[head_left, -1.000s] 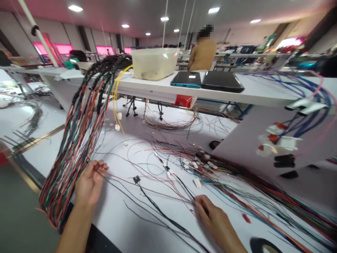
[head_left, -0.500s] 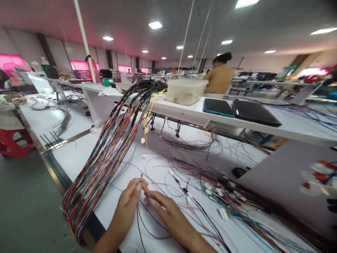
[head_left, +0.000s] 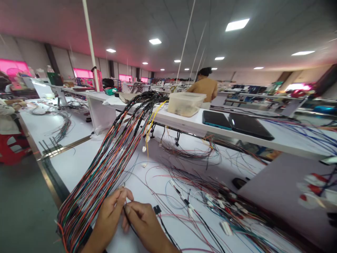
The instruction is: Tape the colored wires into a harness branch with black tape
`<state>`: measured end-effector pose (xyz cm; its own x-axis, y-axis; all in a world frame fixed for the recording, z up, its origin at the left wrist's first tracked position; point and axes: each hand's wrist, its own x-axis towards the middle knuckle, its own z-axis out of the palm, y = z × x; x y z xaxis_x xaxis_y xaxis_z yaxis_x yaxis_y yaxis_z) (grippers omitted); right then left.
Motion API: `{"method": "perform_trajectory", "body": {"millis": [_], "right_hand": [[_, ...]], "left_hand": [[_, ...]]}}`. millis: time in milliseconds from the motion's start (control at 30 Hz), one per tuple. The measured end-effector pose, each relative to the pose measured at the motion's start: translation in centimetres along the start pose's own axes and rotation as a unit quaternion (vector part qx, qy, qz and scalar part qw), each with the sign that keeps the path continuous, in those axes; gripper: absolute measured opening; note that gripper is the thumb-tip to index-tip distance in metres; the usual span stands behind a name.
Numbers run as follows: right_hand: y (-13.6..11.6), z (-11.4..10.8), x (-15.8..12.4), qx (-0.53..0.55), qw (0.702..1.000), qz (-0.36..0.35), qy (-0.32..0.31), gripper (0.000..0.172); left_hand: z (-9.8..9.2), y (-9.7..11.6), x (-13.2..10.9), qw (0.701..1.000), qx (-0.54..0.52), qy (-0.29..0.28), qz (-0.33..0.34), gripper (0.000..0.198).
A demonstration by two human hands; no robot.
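Note:
My left hand [head_left: 112, 209] is closed in a pinch near the front of the bench, and a small pale tip pokes out above its fingers. What exactly it grips is mostly hidden. Beside it, my right hand [head_left: 146, 219] pinches a thin black wire [head_left: 133, 230], which runs down between the two hands. A black connector [head_left: 157, 209] with dark wires lies just right of my right hand. To the left, a thick bundle of coloured wires [head_left: 105, 165] hangs from the shelf down past the bench edge.
A shelf [head_left: 184, 123] crosses above the bench, bearing a translucent plastic box [head_left: 185, 104] and two dark flat trays [head_left: 216, 119]. Loose wires with white connectors [head_left: 225, 228] spread over the right side. A person [head_left: 205, 86] in a tan top is beyond the shelf.
Both hands have moved left and down, staying close together. The right hand's fingers have closed on the black wire. The black connector now shows beside it. The camera view has tilted up slightly.

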<state>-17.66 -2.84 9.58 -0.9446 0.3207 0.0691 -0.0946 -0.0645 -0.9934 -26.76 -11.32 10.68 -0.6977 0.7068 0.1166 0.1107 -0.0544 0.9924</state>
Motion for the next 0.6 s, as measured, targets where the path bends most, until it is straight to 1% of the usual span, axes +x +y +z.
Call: {"method": "perform_trajectory", "body": {"millis": [67,100,133,167,233,267,300,333,367,400,467,500,533,600], "right_hand": [[0.5,-0.1,0.2,0.102,0.992,0.054,-0.047,0.051],[0.8,-0.3,0.3,0.139,0.986,0.076,-0.049,0.051],[0.9,-0.5,0.3,0.161,0.983,0.086,-0.029,0.051],[1.0,-0.8,0.3,0.172,0.982,0.082,0.011,0.050],[0.8,-1.3,0.0,0.188,0.975,0.049,0.105,0.049],[0.6,-1.6,-0.3,0.192,0.971,0.032,0.137,0.048],[0.4,-1.7,-0.6,0.191,0.970,0.019,0.152,0.047],[0.2,-1.8,-0.9,0.184,0.971,0.010,0.152,0.047],[0.0,-1.9,-1.3,0.172,0.975,0.006,0.140,0.046],[0.0,-1.9,-1.7,0.158,0.980,0.002,0.124,0.046],[0.1,-2.0,-2.2,0.131,0.987,-0.003,0.096,0.046],[0.2,-2.2,-2.4,0.123,0.988,-0.002,0.088,0.046],[0.3,-2.6,-2.5,0.120,0.989,0.001,0.088,0.046],[0.5,-3.6,-2.7,0.130,0.986,0.013,0.101,0.046]], "left_hand": [[-0.3,0.4,0.3,0.999,0.019,0.018,0.035,0.029],[-0.4,0.8,0.6,0.999,0.013,0.009,0.038,0.027],[-0.5,1.1,1.0,0.999,-0.011,-0.014,0.032,0.028],[-0.4,1.4,1.6,0.997,-0.055,-0.045,0.018,0.032],[0.4,1.6,3.2,0.981,-0.159,-0.106,-0.011,0.044],[1.3,1.4,4.3,0.974,-0.195,-0.115,-0.024,0.047],[2.4,1.1,5.5,0.973,-0.196,-0.113,-0.038,0.045],[3.7,0.7,6.9,0.981,-0.164,-0.089,-0.058,0.043],[5.1,0.2,8.3,0.990,-0.117,-0.041,-0.073,0.041],[6.6,-0.2,9.6,0.992,-0.100,-0.006,-0.074,0.038],[9.0,-0.7,11.6,0.994,-0.086,0.019,-0.065,0.029],[9.9,-0.6,12.0,0.994,-0.085,0.019,-0.059,0.024],[10.4,-0.3,11.9,0.995,-0.084,0.012,-0.053,0.021],[10.4,0.6,10.2,0.995,-0.087,-0.022,-0.045,0.029]]}}
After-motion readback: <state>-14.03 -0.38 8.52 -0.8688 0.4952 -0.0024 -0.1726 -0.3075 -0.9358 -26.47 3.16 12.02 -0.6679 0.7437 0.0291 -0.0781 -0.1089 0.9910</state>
